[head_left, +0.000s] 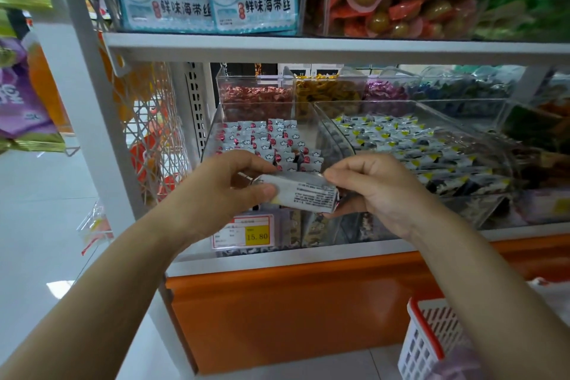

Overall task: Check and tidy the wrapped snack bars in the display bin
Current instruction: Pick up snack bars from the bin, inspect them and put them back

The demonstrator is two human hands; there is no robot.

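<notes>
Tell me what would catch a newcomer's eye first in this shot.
Dead centre, the left hand and right hand hold a silver wrapped snack bar by its ends, printed side up. Just behind it sits the clear display bin of red-and-white bars, and below, a yellow price tag reads 15.80.

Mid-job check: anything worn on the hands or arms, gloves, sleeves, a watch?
Nothing worn shows. Left hand and right hand are bare, no gloves. Left forearm and right forearm are uncovered to the frame edge: no sleeves, watch or bracelet.

Shelf edge [308,46] overhangs the open-topped display bin [212,129].
</notes>
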